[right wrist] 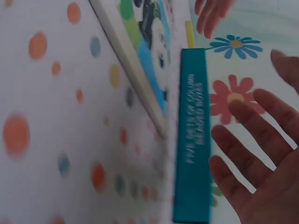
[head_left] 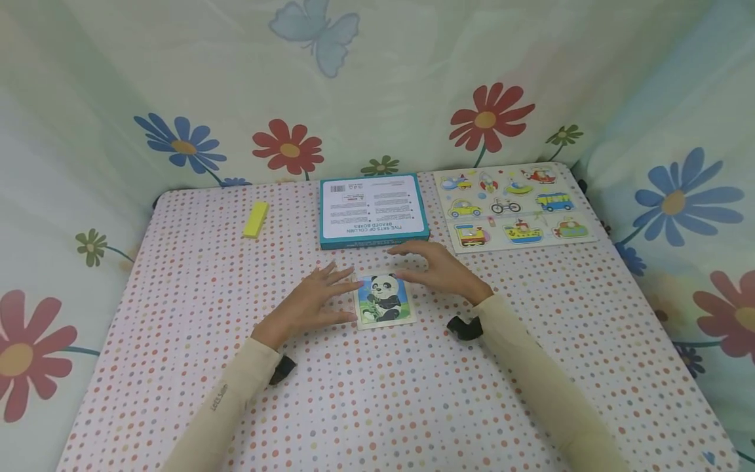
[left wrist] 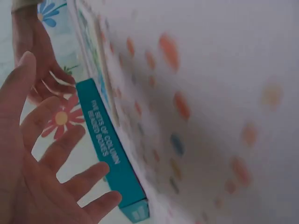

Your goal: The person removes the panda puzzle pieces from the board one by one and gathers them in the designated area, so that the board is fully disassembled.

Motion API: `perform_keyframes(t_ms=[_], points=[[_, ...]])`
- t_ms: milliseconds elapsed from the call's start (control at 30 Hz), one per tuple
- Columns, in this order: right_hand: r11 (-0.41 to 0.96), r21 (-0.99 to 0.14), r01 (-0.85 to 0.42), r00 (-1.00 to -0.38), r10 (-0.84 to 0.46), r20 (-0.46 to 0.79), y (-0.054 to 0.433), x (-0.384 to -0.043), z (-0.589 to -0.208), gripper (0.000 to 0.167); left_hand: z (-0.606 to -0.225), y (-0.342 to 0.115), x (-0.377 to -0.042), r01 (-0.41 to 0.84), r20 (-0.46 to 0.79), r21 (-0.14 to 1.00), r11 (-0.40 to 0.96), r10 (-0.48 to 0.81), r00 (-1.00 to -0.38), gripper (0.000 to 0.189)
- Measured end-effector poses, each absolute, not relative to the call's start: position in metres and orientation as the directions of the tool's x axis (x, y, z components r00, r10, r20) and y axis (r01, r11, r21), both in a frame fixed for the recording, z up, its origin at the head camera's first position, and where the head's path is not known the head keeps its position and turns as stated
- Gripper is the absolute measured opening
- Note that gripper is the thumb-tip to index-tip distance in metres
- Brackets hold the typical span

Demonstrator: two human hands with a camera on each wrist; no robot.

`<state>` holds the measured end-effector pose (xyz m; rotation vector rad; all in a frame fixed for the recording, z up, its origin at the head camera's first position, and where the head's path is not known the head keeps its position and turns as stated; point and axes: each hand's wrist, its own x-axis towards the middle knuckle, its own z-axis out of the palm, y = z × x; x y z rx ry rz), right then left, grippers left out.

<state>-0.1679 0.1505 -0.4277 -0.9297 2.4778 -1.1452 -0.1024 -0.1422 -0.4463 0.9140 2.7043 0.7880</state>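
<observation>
In the head view, I have the panda board lying flat on the spotted bench, between the two hands and nearer than the teal box. The left hand is spread wide at the board's left side, two of its tips overlapping that edge in this view. The right hand reaches in at the upper right corner, thumb and fingers well parted. Neither grips anything. The vehicle board and a yellow block lie farther back, well apart from it.

In the left wrist view, I see that hand's fingers fanned and raised, the panda board almost edge-on beyond. I'd lower my fingertips to its rim, not its picture; whether it has loose pieces, I cannot tell.

In the right wrist view, that hand is likewise wide and bears nothing, the board's pale side in plain sight. I'd steady one edge lightly with one hand, working with the other, clear of the box behind.
</observation>
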Motion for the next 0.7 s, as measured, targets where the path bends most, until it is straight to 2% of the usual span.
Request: perform_keyframes(t_ms=[67,200,500,700], points=[[0.438,-0.823,-0.362,-0.765,-0.645,-0.007,0.142,-0.175,-0.438,0.039,-0.451,-0.141,-0.099,0.514,-0.023,0.547,0.661,0.625,-0.780,0.061],[0.392,-0.872,-0.291,-0.755,-0.654,-0.042,0.126,-0.185,-0.454,0.027,-0.457,-0.134,-0.091,0.542,-0.030,0.533,0.650,0.655,-0.755,0.055],[0.340,-0.898,-0.278,-0.722,-0.690,-0.038,0.108,-0.194,-0.473,0.019,-0.462,-0.121,-0.081,0.568,-0.034,0.517,0.640,0.679,-0.733,0.053],[0.299,-0.893,-0.336,-0.677,-0.736,0.008,0.103,-0.195,-0.479,0.019,-0.467,-0.121,-0.080,0.549,-0.063,0.523,0.653,0.671,-0.739,0.051]])
